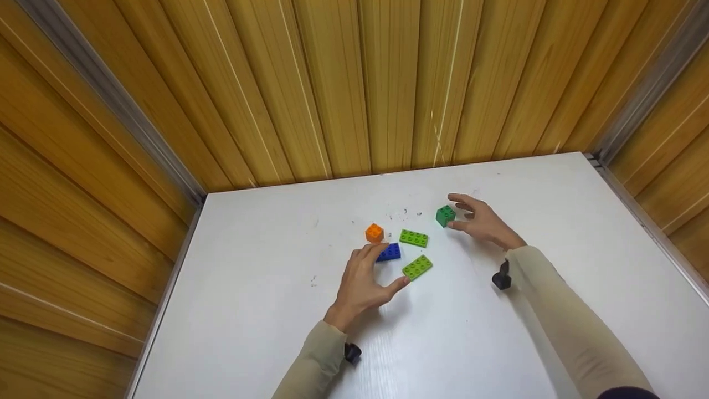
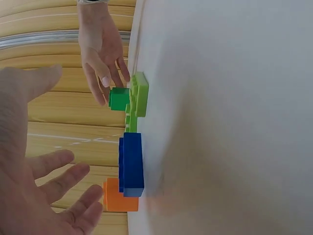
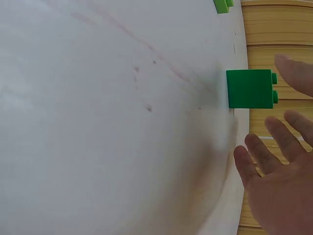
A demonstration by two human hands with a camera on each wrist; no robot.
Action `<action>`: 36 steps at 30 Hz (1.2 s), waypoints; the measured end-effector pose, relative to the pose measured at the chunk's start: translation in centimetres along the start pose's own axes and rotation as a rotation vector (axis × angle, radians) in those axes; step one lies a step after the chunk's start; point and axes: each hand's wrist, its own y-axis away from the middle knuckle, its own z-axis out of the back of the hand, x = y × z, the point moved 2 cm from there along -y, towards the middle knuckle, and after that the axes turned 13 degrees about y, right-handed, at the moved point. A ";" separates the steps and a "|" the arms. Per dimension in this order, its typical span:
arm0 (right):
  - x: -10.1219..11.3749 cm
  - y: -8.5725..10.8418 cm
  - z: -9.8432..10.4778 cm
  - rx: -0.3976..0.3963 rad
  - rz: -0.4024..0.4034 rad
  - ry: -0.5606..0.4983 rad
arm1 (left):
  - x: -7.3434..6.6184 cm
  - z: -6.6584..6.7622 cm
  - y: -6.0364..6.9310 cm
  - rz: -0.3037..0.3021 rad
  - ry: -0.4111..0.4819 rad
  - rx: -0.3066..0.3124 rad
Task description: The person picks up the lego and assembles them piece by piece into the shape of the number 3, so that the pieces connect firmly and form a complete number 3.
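Note:
Several toy building bricks lie on the white table. My left hand (image 1: 363, 281), thumb and fingers spread, hovers by the blue brick (image 2: 133, 164) and holds nothing. Just beyond the blue one stands a small orange brick (image 1: 374, 233). Two flat lime green bricks lie to the right, the nearer lime brick (image 1: 417, 267) close to my left thumb and the farther lime brick (image 1: 414, 238) behind it. My right hand (image 1: 481, 223) reaches beside the dark green brick (image 3: 250, 88), its fingers apart; in the right wrist view a gap shows between hand and brick.
The white table (image 1: 249, 310) backs onto a yellow wood-grain panel wall (image 1: 332, 88), with similar panels at both sides. Small dark marks dot the tabletop near the bricks. A black device (image 1: 502, 277) sits at the right wrist, another black device (image 1: 352, 353) at the left.

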 end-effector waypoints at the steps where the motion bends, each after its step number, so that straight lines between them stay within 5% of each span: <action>1: 0.0 0.0 -0.2 0.002 0.003 -0.012 | 0.0 -0.2 0.0 -0.003 0.006 0.004; 6: -0.1 -0.2 -0.7 -0.002 0.024 -0.065 | 0.0 -1.3 -0.1 -0.022 0.023 0.018; 19: -0.7 -0.6 -1.1 -0.008 0.021 -0.075 | -0.3 -3.2 -0.8 0.122 0.022 0.114; 36: -1.2 -0.6 -1.7 -0.052 -0.037 -0.057 | -0.5 -4.4 -2.0 0.146 -0.030 0.129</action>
